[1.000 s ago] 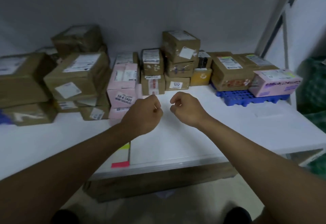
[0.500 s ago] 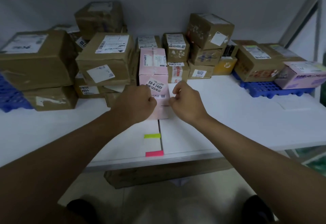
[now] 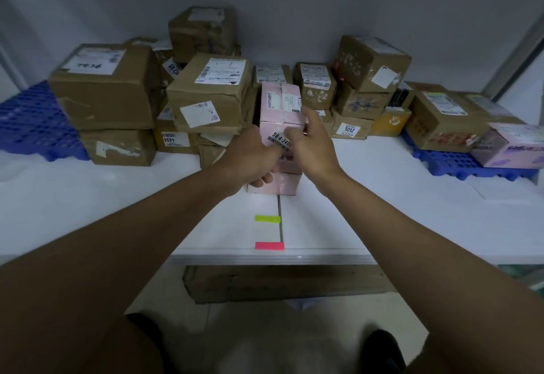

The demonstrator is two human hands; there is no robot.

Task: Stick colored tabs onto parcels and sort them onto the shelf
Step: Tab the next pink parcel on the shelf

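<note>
Hands reach the pink box

Both hands have moved forward from mid-surface: left hand (image 3: 253,155) fingers curl around the pink box (image 3: 281,120) among stacked parcels; right hand (image 3: 312,145) fingers press its label, seemingly sticking a tab.

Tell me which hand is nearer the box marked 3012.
Right. The right hand is on the pink box, the nearer side to the 3012 box at its right. The left hand lies farther left, beyond the pink box.
</note>
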